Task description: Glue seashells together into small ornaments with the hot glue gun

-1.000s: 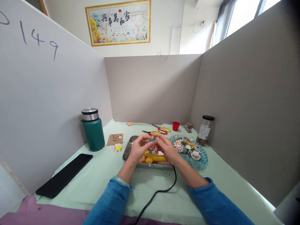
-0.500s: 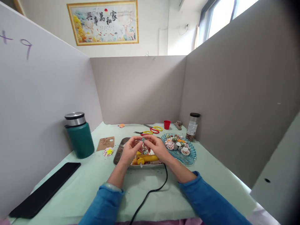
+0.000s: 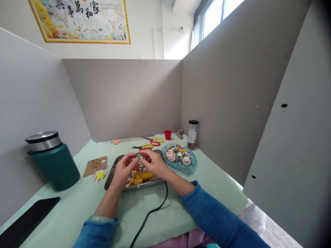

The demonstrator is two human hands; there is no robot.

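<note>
Over a metal tray [image 3: 110, 179], my left hand [image 3: 124, 168] and my right hand [image 3: 156, 165] meet fingertip to fingertip. A small grey-green piece [image 3: 139, 156] is pinched between them; its kind is too small to make out. Beneath my hands in the tray lies a yellow hot glue gun [image 3: 141, 177], its nozzle pointing toward me and a black cord [image 3: 152, 210] running off the near side. Other small bits in the tray are partly covered by my fingers.
Right of the tray sits a blue glass plate [image 3: 184, 169] of patterned pieces. Scissors [image 3: 147, 146], a red cup [image 3: 168, 135] and a black-lidded jar [image 3: 192, 135] stand behind. At left are a brown card [image 3: 93, 166], a yellow-star disc [image 3: 99, 175], a green flask [image 3: 55, 167] and a black slab [image 3: 31, 220].
The view has swung to the right, so everything sits farther left in the picture. My hands still hold the small piece above the tray, with their fingers slightly shifted.
</note>
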